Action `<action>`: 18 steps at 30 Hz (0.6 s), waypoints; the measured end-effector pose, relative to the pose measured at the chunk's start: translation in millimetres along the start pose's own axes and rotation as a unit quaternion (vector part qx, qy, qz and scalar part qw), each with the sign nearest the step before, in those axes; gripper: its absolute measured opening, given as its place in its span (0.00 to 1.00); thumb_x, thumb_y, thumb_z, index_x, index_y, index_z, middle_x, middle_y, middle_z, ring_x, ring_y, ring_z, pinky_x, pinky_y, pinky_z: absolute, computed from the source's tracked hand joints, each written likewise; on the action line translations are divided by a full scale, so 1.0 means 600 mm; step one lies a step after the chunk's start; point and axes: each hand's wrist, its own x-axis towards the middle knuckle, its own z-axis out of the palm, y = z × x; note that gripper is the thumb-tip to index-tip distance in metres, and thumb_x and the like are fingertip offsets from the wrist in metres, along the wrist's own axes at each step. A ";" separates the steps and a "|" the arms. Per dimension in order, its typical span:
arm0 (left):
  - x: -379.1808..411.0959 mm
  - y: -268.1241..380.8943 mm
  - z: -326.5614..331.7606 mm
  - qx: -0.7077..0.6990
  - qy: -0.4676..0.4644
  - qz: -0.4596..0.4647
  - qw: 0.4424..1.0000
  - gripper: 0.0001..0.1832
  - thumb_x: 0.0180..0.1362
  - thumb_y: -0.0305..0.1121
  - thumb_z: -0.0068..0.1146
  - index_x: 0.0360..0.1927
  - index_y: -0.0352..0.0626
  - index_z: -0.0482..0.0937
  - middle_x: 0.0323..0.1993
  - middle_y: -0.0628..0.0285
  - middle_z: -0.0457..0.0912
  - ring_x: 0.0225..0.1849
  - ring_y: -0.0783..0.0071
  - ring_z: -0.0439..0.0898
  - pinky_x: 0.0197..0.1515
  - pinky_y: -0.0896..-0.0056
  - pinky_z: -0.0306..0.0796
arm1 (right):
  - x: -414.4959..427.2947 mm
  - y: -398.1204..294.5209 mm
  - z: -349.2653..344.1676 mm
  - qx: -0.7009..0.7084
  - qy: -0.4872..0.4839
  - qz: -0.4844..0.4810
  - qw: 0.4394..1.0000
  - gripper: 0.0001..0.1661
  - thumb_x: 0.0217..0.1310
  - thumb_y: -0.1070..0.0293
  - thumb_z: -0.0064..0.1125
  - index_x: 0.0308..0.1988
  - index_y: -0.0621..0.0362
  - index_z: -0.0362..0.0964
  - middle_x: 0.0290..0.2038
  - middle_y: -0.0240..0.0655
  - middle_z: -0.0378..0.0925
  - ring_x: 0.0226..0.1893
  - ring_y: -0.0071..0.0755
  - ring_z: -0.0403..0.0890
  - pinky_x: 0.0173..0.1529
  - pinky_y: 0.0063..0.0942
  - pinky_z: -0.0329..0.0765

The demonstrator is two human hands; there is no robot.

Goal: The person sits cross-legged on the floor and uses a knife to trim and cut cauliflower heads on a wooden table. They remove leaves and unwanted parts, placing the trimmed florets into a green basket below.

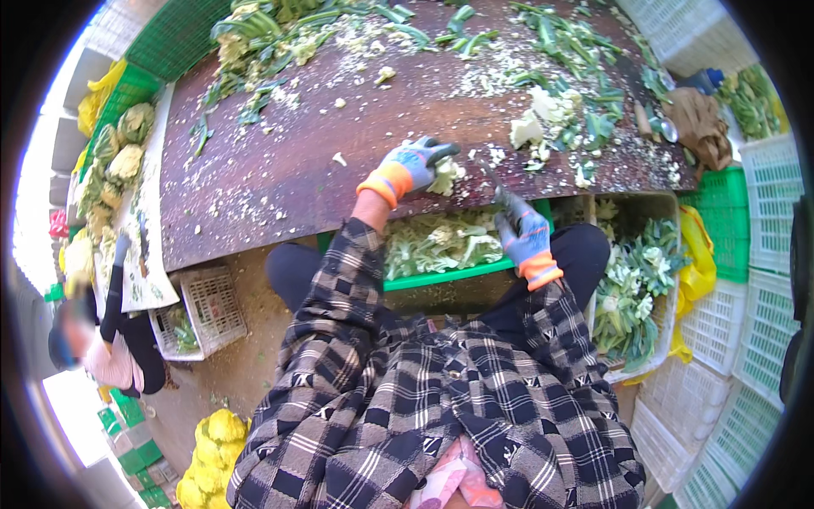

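Observation:
My left hand (410, 167), in a grey and orange work glove, grips a cauliflower floret (448, 177) over the near edge of the dark table (267, 165). In a matching glove, my right hand (526, 235) is closed around a knife (491, 175), whose blade points up and left, just right of the floret. Below both hands, a green crate (445, 278) at my knees holds cut cauliflower pieces (439, 242). Larger white cauliflower chunks (528, 129) lie on the table beyond the knife.
Leaf trimmings (572, 44) and crumbs litter the table. A bin of leaves (636, 299) stands at my right, beside stacked crates (772, 197). Whole cauliflowers (125, 162) line the left side, where another person (105, 343) works. Yellow net sacks (215, 458) sit on the floor.

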 end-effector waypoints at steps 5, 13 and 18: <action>-0.008 0.037 -0.005 -0.027 -0.103 -0.028 0.994 0.26 0.42 0.34 0.56 0.50 0.60 0.74 0.46 0.51 0.69 0.49 0.50 0.71 0.52 0.60 0.68 | 0.180 0.010 -0.030 -0.296 0.073 0.032 0.952 0.23 0.54 0.62 0.52 0.52 0.46 0.67 0.55 0.39 0.69 0.42 0.49 0.78 0.45 0.40 0.76; -0.047 0.057 0.031 -0.022 0.074 -0.096 0.992 0.23 0.40 0.39 0.62 0.43 0.45 0.74 0.40 0.55 0.76 0.41 0.55 0.78 0.45 0.61 0.72 | 0.252 0.049 -0.055 -0.413 -0.096 0.151 0.893 0.23 0.52 0.66 0.50 0.51 0.46 0.68 0.57 0.50 0.61 0.48 0.56 0.75 0.49 0.45 0.74; -0.068 0.004 0.086 -0.054 0.201 -0.197 0.958 0.26 0.42 0.49 0.63 0.43 0.46 0.74 0.42 0.49 0.77 0.40 0.49 0.78 0.41 0.54 0.72 | 0.195 0.072 -0.144 -0.403 0.048 0.099 0.909 0.15 0.44 0.63 0.57 0.34 0.58 0.76 0.33 0.49 0.78 0.38 0.52 0.79 0.41 0.43 0.75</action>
